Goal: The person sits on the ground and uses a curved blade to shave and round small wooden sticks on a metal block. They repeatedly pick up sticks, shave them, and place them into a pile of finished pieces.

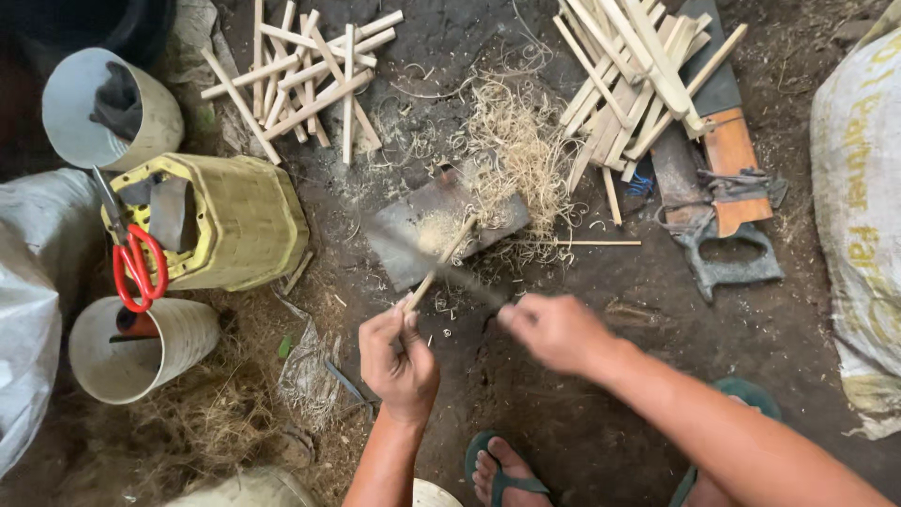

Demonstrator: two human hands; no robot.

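The left hand (399, 361) has its fingers curled tight round the near end of a thin wooden stick (441, 263), which slants up toward one o'clock until its far tip rests on a dark flat block (441, 230) lying on the dirt floor (601, 413); the right hand (554, 330) is closed in a fist round the handle of a blade (441, 272), blurred with motion, that runs toward ten o'clock across the stick. The stick looks light, stiff and dry, probably easy to snap if bent, so a firm hold low on its near end, well back from the blade, seems the safest place to take it. Pale curled shavings (511, 150) lie at twelve o'clock of the block. Beyond them, at eleven o'clock, sits a loose heap of cut sticks (300, 80), and at one o'clock a larger pile of splints (629, 75) beside a hand saw (723, 253) with a grey handle. At nine o'clock of the hands stands a yellow woven basket (235, 221) with red-handled scissors (136, 258) resting on it, flanked by two pale cylindrical tubs (131, 347). A white sack (859, 216) with faded yellow lettering stands at the three o'clock edge, and another pale sack (28, 310) at the nine o'clock edge
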